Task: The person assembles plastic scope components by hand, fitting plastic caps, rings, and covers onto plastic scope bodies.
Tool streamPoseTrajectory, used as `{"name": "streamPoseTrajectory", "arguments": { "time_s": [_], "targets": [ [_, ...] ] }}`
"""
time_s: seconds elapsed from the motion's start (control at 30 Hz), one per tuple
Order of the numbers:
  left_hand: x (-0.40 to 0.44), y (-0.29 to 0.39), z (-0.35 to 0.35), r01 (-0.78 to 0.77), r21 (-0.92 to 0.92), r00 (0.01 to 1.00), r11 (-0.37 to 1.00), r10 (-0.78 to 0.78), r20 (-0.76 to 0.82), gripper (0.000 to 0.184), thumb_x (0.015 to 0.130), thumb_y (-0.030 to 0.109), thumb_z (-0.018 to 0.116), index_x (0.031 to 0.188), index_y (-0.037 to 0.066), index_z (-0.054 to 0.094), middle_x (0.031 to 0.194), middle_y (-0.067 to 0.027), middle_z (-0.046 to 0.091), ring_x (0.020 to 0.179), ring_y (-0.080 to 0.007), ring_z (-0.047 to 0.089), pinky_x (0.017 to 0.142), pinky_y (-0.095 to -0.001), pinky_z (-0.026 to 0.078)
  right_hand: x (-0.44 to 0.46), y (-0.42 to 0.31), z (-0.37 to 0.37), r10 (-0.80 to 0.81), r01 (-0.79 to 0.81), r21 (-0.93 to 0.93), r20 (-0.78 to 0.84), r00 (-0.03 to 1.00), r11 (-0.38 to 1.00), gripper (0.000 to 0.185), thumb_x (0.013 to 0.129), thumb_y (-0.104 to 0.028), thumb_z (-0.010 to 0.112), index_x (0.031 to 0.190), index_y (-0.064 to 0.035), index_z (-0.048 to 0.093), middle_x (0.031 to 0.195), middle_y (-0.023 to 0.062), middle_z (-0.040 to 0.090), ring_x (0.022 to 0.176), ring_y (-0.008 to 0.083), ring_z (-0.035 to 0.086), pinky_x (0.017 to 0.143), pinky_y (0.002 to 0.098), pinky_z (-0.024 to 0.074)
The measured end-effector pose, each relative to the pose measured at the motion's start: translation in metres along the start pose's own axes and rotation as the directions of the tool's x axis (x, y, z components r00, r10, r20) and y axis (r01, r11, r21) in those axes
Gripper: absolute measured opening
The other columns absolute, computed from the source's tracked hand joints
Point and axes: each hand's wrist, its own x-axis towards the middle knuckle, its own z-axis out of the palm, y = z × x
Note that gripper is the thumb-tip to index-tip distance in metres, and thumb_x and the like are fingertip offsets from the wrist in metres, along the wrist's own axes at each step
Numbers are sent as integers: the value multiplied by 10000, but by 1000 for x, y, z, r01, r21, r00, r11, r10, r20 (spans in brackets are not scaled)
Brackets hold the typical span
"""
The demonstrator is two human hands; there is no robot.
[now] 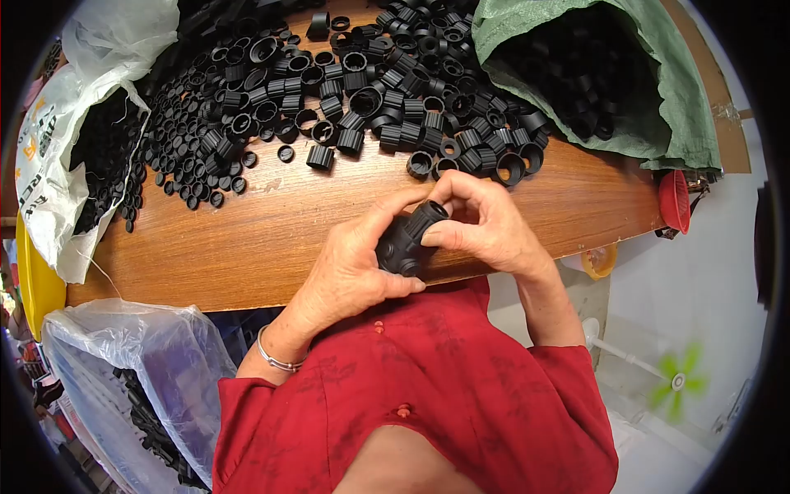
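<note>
Just over the table's front edge, my left hand (350, 259) is closed around a small pair of black plastic binoculars (401, 246), its thumb along the near side. My right hand (487, 224) pinches a ribbed black barrel (426, 217) at the upper end of the binoculars between thumb and fingers. The barrel's round open end faces up and away from me. Part of the binoculars' body is hidden behind my fingers. Beyond my hands, loose ribbed black rings (321, 157) lie on the wooden table (271, 214).
Small black caps (183, 136) spread at the left beside a white sack (49, 181) of more pieces. A green sack (691, 107) holding black parts lies at the right back. Below left stands a plastic-lined bin (173, 346). A red basket (675, 202) hangs by the right edge.
</note>
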Motion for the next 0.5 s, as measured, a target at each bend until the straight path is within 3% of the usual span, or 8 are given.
{"name": "streamPoseTrajectory", "arguments": {
  "time_s": [0.1,0.13,0.23,0.27,0.4,0.43,0.47,0.5],
  "targets": [
    [-1,-10,-2,-58,-32,997,998,59,49,951,557,-16,853,1431,97,496,1109,-96,685,941,-204,671,853,-290,533,-3,7,14,-49,58,159,-59,997,986,268,873,-169,751,1018,7,609,856,-6,620,757,65,582,656,212,488],
    [-1,-11,-4,-1,-103,1000,995,3,25,965,557,-27,853,1441,104,489,1105,-82,684,939,-187,664,851,-285,531,-2,14,18,-54,72,212,-94,994,975,228,889,-198,730,952,-2,633,795,5,628,728,68,586,631,238,487],
    [-2,-15,-11,159,-368,982,916,-185,-37,990,560,-76,848,1458,105,472,1090,-50,672,933,-133,632,826,-271,524,-8,7,-2,110,-75,-379,73,991,922,249,892,-234,717,880,7,658,713,57,637,676,95,599,614,284,491],
    [-2,-19,-15,158,-392,978,906,-197,-63,991,554,-67,856,1452,88,467,1073,-61,672,922,-131,631,814,-271,526,-11,1,-1,83,-46,-484,54,995,874,157,853,-144,721,877,10,695,740,86,677,674,114,604,621,295,485],
    [2,-23,-24,209,-505,961,838,-271,-52,990,527,-35,881,1412,43,444,1020,-70,663,888,-142,633,780,-278,534,-3,7,-5,-269,152,-666,-77,960,731,114,848,-88,688,875,22,688,756,130,674,666,201,641,616,328,492],
    [4,-23,-23,223,-548,959,806,-283,-27,986,525,-32,882,1404,41,443,1016,-68,662,884,-144,634,779,-280,534,0,3,-5,-303,97,-726,-158,940,681,137,858,-131,672,874,5,658,786,160,648,721,324,645,648,402,509],
    [6,-23,-18,190,-515,965,836,-256,-61,971,511,53,875,1375,14,433,896,-130,657,825,-205,659,719,-320,565,5,7,-8,-402,70,-819,-203,893,569,132,852,-136,685,884,-11,657,801,147,632,736,321,643,656,406,513],
    [7,-25,-17,194,-509,964,838,-259,-59,973,510,51,874,1376,15,431,893,-129,656,824,-206,659,719,-320,565,10,10,-12,-501,22,-894,-230,834,447,130,846,-140,697,894,-26,657,816,133,616,751,317,641,663,410,516]
  ]
}}
